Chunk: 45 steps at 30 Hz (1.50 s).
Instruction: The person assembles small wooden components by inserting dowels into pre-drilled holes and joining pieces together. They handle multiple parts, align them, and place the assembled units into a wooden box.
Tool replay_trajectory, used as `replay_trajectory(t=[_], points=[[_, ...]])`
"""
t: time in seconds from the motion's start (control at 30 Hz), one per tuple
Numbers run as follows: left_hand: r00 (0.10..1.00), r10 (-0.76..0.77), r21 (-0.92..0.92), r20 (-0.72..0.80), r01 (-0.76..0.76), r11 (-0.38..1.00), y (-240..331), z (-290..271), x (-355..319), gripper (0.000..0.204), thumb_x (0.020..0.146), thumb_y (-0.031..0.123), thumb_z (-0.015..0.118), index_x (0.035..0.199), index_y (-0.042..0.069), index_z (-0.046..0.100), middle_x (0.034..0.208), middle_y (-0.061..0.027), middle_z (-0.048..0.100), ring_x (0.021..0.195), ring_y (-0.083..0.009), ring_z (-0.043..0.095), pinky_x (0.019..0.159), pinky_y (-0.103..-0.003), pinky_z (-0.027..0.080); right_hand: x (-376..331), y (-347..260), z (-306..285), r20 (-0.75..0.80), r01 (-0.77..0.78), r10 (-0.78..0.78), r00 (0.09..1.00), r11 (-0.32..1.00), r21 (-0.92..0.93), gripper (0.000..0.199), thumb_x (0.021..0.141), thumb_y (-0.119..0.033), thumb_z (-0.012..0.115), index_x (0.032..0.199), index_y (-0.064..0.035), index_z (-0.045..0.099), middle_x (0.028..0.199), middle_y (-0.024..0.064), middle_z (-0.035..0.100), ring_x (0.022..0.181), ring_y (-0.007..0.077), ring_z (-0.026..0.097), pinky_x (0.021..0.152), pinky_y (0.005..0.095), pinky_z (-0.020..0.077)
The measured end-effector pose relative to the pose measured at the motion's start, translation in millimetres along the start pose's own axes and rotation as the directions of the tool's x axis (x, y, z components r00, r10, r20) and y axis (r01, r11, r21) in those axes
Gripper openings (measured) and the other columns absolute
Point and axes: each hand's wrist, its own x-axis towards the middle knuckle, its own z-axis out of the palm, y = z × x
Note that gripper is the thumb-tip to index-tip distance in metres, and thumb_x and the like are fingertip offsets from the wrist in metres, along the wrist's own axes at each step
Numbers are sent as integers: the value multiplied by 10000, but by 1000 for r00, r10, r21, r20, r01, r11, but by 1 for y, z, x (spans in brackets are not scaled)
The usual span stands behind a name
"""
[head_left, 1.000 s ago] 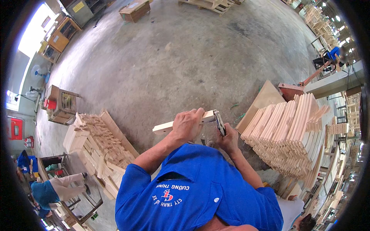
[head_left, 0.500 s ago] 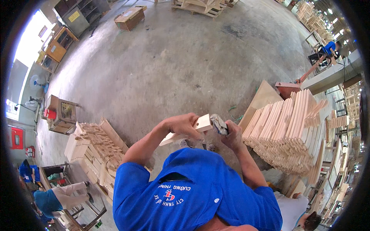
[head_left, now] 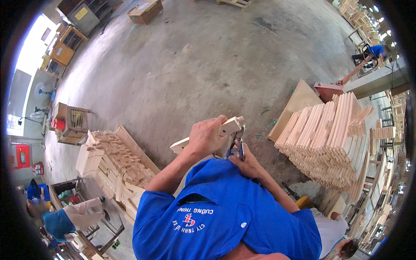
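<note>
The metal tool, clamped in the right grip, has swung lower and more upright against half a second ago, so it now works just by the end of the bar. The left grip is wrapped around that pale, square-edged wood; rightward, slats stack in ridges.

A pale wooden piece with a small dark hole near its right end slanted through the left hand, that end farther from the body. A silvery metal tool filled the right hand, close beside that end.
</note>
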Motion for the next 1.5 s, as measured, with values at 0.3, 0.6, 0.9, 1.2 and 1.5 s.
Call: replay_trajectory(t=[0.3,0.6,0.9,1.2,1.5], points=[[989,-148,-279,-14,138,950,-13,3,-12,510,814,238,807,1283,71,694,980,-207,775,921,-388,759,795,-449,591,-7,-45,-3,354,-203,-39,934,758,620,663,971,-138,695,1569,-35,430,1382,109,608,1297,231,566,1172,386,378],[987,-13,120,-163,32,992,-10,-17,-21,481,804,148,789,1270,128,671,990,-136,756,907,-350,745,788,-457,568,0,-44,-15,-67,180,-226,972,896,-407,568,968,-95,634,1476,-1,399,1301,249,517,1228,430,542,1087,471,429],[950,107,241,-293,-35,970,-9,-11,-21,474,765,128,822,1207,148,651,913,-74,719,829,-298,722,741,-432,550,4,-40,-12,-144,182,-289,946,845,-502,589,942,-69,624,1474,6,382,1247,277,492,1162,487,523,1015,529,448],[928,171,310,-331,-64,949,-8,-9,-20,368,815,106,760,1162,154,648,842,-53,689,797,-258,720,713,-418,540,8,-43,-10,-155,151,-276,949,824,-546,563,935,-57,626,1446,18,401,1227,275,503,1152,487,536,999,535,461],[961,89,278,-263,-13,961,-9,-9,-22,464,810,132,793,1249,148,643,944,-74,718,891,-291,729,792,-440,552,15,-37,-10,-160,139,-283,946,797,-588,491,963,-131,653,1389,3,448,1215,263,534,1135,483,564,948,541,488]])
